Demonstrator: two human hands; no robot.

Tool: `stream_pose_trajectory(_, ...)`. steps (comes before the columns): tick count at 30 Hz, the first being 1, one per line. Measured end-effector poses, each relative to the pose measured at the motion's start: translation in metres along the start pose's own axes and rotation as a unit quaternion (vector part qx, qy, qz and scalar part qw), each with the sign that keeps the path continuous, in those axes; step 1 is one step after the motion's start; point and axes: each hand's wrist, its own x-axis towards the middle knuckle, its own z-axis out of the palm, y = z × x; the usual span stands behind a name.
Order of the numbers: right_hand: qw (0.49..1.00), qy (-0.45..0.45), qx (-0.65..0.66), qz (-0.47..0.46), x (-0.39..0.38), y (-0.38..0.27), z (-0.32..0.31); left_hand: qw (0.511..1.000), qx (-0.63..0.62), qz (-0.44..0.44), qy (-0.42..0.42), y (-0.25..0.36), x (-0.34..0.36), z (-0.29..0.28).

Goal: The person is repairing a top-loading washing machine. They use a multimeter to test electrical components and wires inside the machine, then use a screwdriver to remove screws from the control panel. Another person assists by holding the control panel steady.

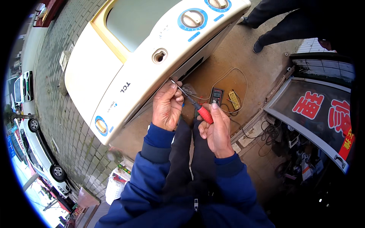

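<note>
My left hand (pixel 167 104) pinches near the tip of a screwdriver (pixel 203 113), just beside the lower edge of a cream washing machine's control panel (pixel 140 72), which has dials and a round socket. My right hand (pixel 216 131) grips the screwdriver's red handle, thumb raised along it. The shaft slants down toward my right. Below the machine, on the concrete, lie a multimeter (pixel 216 97), a yellow tool (pixel 234 100) and looping cables; a small clear item near the shaft is too small to name.
A person's dark-clad legs (pixel 284 30) stand at upper right. A glass sign panel (pixel 292 98) with red characters borders the right, above coiled cables and clutter. A brick pavement with parked cars (pixel 45 155) runs along the left. A white basket (pixel 115 186) is at lower left.
</note>
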Motion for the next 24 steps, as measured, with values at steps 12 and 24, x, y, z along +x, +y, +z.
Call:
stream_pose_trajectory(12,0.985,0.026,0.168,-0.002,-0.004,0.021,0.01,0.996,-0.086,-0.014,-0.002,0.001,0.0,-0.004)
stream_pose_trajectory(24,0.993,0.04,0.105,-0.031,0.001,0.024,0.012,0.994,-0.106,-0.02,-0.015,0.003,0.0,-0.007)
